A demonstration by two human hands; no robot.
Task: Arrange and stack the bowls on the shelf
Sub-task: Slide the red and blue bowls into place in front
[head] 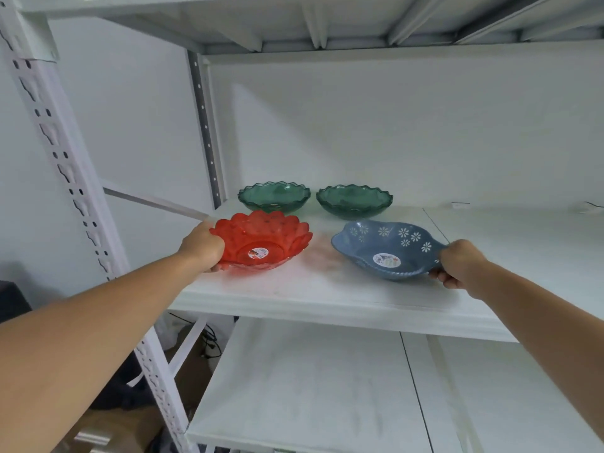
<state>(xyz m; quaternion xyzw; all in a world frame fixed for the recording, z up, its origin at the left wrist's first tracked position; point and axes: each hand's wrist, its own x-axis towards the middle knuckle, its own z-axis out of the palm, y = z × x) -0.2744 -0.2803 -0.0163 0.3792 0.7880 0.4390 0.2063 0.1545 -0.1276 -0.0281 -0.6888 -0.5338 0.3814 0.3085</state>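
A red translucent flower-shaped bowl (261,243) sits at the front left of the white shelf (327,299), and my left hand (202,248) grips its left rim. A blue bowl (385,250) with white flower prints and a sticker inside is at the front right, tilted slightly; my right hand (457,264) holds its right edge. Behind them stand two green wavy-rimmed bowls side by side, the left green bowl (274,197) and the right green bowl (354,201), each upright and apart from the others.
A white perforated upright post (65,165) rises at the left, close to my left forearm. A lower shelf (327,387) lies below, and the upper shelf's underside (327,24) hangs overhead. Dark items and boxes lie on the floor at bottom left.
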